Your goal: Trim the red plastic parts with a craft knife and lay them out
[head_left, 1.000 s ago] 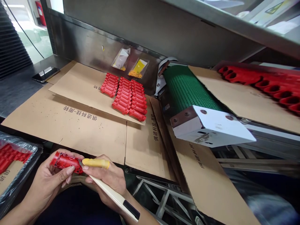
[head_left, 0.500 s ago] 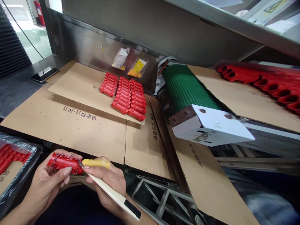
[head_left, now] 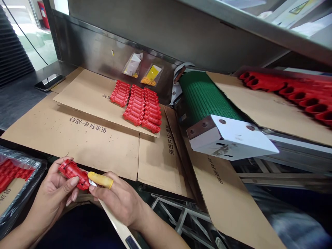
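My left hand (head_left: pixel 55 194) is closed around a red plastic housing (head_left: pixel 74 173), gripping it between thumb and fingers. From the other side, my right hand (head_left: pixel 123 200) holds a knife with a long cream handle (head_left: pixel 114 219); its short metal blade is at the housing's right end, partly hidden by my fingers. A yellow finger cot (head_left: pixel 100 180) covers my right index finger. Beyond my hands, several similar red housings (head_left: pixel 136 107) lie in three columns on a cardboard sheet (head_left: pixel 85 90).
At lower left sits a plastic-lined tray (head_left: pixel 38 169) of red parts. A green conveyor belt (head_left: pixel 207 95) with a white end bracket (head_left: pixel 233 138) stands to the right, beside red tubular parts (head_left: pixel 293 95) on cardboard. A phone (head_left: pixel 49 82) and small bags (head_left: pixel 152 75) lie farther back.
The red housing has been turned in my left hand, its open inner side now facing away. My right hand has shifted slightly left, and the knife handle points more steeply down.
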